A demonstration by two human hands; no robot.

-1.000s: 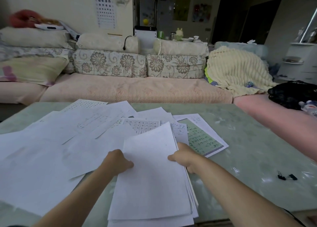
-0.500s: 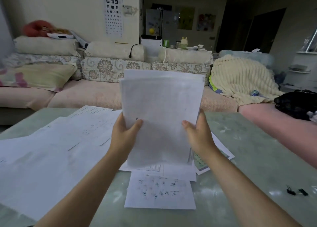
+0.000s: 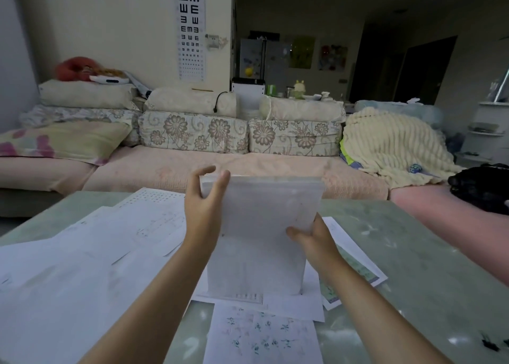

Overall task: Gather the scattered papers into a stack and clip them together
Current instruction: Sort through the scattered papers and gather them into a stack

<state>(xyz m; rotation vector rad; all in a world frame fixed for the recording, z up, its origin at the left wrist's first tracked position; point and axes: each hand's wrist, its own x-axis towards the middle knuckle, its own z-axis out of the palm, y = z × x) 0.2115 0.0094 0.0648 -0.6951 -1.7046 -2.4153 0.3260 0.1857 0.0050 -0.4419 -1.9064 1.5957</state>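
Observation:
I hold a stack of white papers point(image 3: 261, 226) upright, its lower edge resting on sheets on the green table point(image 3: 413, 267). My left hand point(image 3: 205, 206) grips the stack's upper left corner, with thumb and fingers partly spread. My right hand point(image 3: 311, 235) pinches its right edge lower down. Loose sheets point(image 3: 91, 259) lie spread over the left half of the table. One printed sheet point(image 3: 261, 336) lies near the front edge, and a green-printed sheet point(image 3: 355, 264) pokes out at the right. Black binder clips point(image 3: 491, 343) lie at the far right.
A pink sofa point(image 3: 220, 170) with floral cushions runs behind the table. A cream blanket point(image 3: 391, 148) and a black bag point(image 3: 482, 184) lie on its right part. An eye chart point(image 3: 190, 30) hangs on the wall.
The stack went from flat on the table, to lifted before me, to lowered with its bottom edge on the table. My left hand slid up to the top corner.

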